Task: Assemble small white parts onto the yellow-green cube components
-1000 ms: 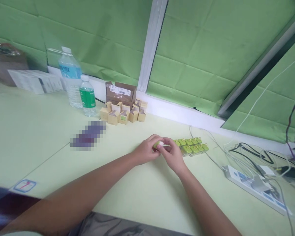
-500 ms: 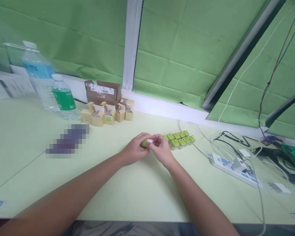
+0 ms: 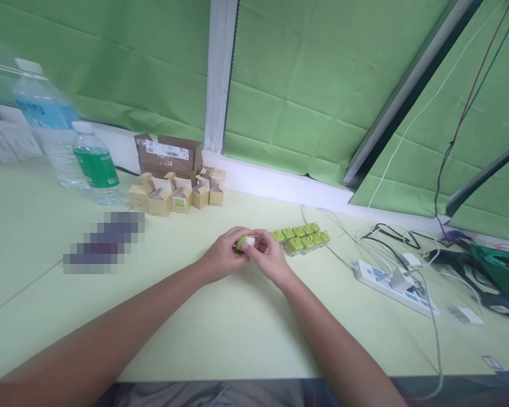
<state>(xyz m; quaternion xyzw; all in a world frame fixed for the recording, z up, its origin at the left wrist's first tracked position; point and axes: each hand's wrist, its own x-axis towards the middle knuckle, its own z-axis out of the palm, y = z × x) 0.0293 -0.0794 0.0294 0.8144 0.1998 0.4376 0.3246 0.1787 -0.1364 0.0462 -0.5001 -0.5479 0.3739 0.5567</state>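
A small green-and-white object (image 3: 242, 243) is held between both hands above the table; much of it is hidden by fingers. My left hand (image 3: 221, 258) is closed around its green side. My right hand (image 3: 273, 261) has its thumb pressed at the white part, the other fingers curled behind. Just beyond my right hand, small clear containers with green lids (image 3: 296, 244) and yellowish loops on top stand in two rows. Whether the held object is one of the same kind, I cannot tell.
Several opened small cardboard boxes (image 3: 159, 203) stand before a brown carton (image 3: 169, 157). Two bottles, one green-labelled (image 3: 96, 168) and one larger blue-labelled (image 3: 51, 116), are at the left. A blurred-out dark item (image 3: 106, 240) lies nearer. Right are a power strip (image 3: 394, 288) and tangled cables.
The camera view has shifted slightly, so the table things appear further left. Both hands keep hold of the object, and more of its white part shows.
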